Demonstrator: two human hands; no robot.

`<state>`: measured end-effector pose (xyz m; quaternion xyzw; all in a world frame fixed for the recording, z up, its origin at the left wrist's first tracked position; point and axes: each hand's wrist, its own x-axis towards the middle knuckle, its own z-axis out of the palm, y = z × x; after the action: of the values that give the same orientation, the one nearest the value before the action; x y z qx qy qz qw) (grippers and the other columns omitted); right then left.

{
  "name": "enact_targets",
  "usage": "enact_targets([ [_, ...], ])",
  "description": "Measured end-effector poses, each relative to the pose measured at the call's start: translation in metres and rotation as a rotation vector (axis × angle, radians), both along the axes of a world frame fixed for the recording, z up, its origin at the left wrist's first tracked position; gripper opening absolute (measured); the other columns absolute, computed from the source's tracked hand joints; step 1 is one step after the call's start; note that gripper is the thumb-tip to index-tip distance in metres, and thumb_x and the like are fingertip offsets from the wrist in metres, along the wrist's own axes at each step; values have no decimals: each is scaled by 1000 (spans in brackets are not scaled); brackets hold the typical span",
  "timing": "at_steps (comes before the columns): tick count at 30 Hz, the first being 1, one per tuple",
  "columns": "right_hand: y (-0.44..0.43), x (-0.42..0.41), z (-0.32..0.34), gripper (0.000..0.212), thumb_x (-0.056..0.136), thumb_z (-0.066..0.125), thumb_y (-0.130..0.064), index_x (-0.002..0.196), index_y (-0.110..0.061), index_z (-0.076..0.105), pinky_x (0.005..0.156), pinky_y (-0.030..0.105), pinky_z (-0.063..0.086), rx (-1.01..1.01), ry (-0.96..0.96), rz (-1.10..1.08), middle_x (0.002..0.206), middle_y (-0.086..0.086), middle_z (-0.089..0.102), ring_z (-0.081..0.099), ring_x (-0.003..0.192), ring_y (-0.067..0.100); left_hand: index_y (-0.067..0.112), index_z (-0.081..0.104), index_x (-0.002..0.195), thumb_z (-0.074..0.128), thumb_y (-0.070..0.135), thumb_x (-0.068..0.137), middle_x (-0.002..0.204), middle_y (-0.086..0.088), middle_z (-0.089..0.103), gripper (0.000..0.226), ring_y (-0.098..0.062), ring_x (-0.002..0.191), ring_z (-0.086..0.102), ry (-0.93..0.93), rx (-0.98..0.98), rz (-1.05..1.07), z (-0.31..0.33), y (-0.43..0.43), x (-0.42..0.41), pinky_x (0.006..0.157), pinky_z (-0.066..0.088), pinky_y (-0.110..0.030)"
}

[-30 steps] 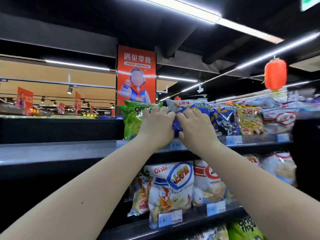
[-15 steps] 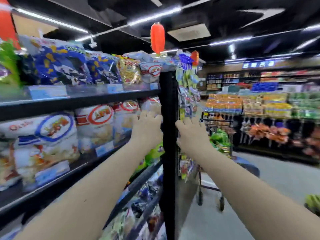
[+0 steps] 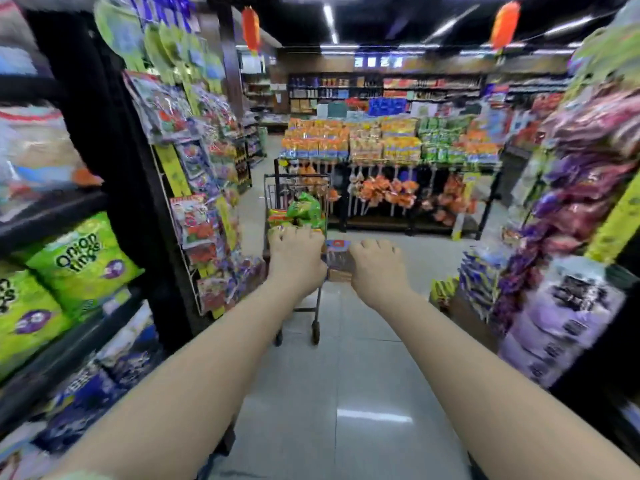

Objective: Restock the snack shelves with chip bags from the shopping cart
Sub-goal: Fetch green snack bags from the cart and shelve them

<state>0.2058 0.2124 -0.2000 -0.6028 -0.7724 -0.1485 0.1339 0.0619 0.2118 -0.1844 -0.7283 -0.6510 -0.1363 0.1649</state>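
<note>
Green onion-ring bags sit on the snack shelves at far left, blurred. The left hand reaches forward with fingers loosely bent, grasping nothing, overlapping the shopping cart down the aisle. Green chip bags lie piled in it. The right hand hangs just beside the cart, likewise released. Whether either of the 2 hands touches the cart is unclear.

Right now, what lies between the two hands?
In the head view, a small blurred purple object with a red top shows between the left hand and the right hand.
</note>
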Motion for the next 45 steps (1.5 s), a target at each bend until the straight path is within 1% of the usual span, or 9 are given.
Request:
enact_targets([
  [3, 41, 41, -32, 48, 89, 56, -20, 134, -20, 42, 96, 41, 35, -111, 7, -25, 131, 6, 48, 40, 123, 31, 24, 57, 118, 55, 32, 85, 119, -3, 56, 33, -29, 116, 45, -42, -84, -14, -34, 45, 37, 96, 33, -43],
  [7, 86, 74, -86, 39, 88, 57, -22, 126, -20, 47, 91, 38, 35, -231, -7, -36, 126, 4, 52, 45, 118, 30, 23, 56, 115, 51, 27, 87, 115, -2, 55, 29, -28, 112, 45, -40, -178, -32, -83, 90, 69, 94, 31, -41],
  [11, 130, 91, -130, 37, 91, 54, -21, 127, -22, 47, 91, 38, 35, -333, -9, -50, 125, 2, 52, 44, 118, 28, 27, 56, 119, 51, 26, 87, 122, -1, 55, 32, -28, 116, 44, -76, -304, -39, -126, 134, 87, 96, 30, -41],
  [16, 206, 89, -170, 44, 88, 56, -17, 131, -20, 45, 88, 38, 35, -377, -18, -69, 123, 2, 53, 44, 115, 29, 29, 56, 123, 51, 29, 90, 120, 0, 57, 34, -26, 118, 45, -120, -388, -40, -171, 214, 86, 98, 30, -41],
  [19, 265, 78, -188, 44, 81, 59, -10, 124, -17, 50, 83, 39, 35, -362, -73, -80, 115, 6, 53, 47, 108, 31, 28, 57, 124, 54, 38, 88, 117, 1, 58, 37, -25, 117, 46, -153, -431, -41, -187, 280, 76, 95, 31, -41],
  [23, 364, 60, -196, 43, 86, 56, -14, 127, -19, 45, 90, 38, 35, -461, -43, -92, 121, 6, 50, 42, 115, 31, 28, 57, 125, 54, 39, 87, 113, 3, 60, 39, -26, 115, 46, -201, -506, -30, -202, 380, 58, 93, 33, -41],
  [27, 468, 48, -195, 45, 87, 55, -16, 131, -19, 44, 94, 38, 38, -529, 19, -87, 125, 6, 49, 42, 118, 30, 31, 56, 127, 55, 39, 87, 120, 1, 59, 40, -26, 119, 47, -202, -571, 1, -213, 476, 45, 96, 35, -42],
  [35, 621, 58, -227, 43, 88, 56, -18, 129, -19, 46, 90, 38, 37, -610, 32, -82, 128, 4, 49, 44, 118, 28, 32, 56, 124, 59, 38, 85, 120, 2, 58, 39, -27, 119, 47, -234, -642, 16, -238, 637, 47, 94, 35, -41],
  [45, 893, 91, -232, 49, 87, 63, -31, 133, -23, 48, 98, 39, 39, -646, 116, 151, 132, 3, 51, 43, 122, 28, 31, 64, 112, 57, 37, 81, 109, 0, 64, 32, -30, 109, 56, -347, -522, 214, -260, 877, 60, 87, 44, -41],
])
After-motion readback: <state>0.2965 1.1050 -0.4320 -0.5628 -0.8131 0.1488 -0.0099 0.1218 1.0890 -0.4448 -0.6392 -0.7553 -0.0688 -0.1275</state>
